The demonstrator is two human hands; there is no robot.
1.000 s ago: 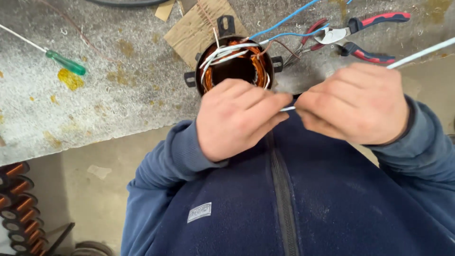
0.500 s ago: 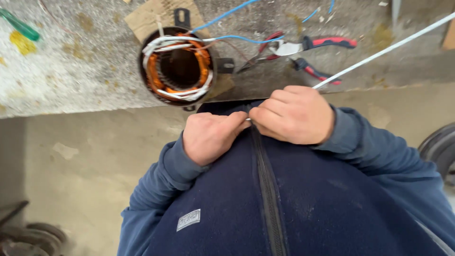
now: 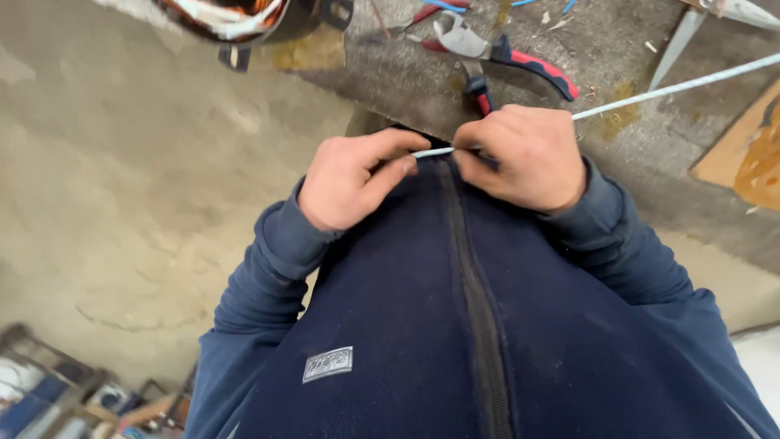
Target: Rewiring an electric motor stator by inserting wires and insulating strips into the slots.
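Both hands are holding a white cord (image 3: 650, 91) against the jacket zipper (image 3: 471, 268). The left hand (image 3: 353, 180) is pinching its end between the fingers; the right hand (image 3: 520, 154) is closing around it. Pliers (image 3: 496, 57) are lying above the zipper on the tabletop (image 3: 634, 154).

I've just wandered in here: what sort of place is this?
Probably an electric motor repair workshop: a wound motor stator and red-handled pliers lie on a rough stained bench, while both hands grip a thin white tube.
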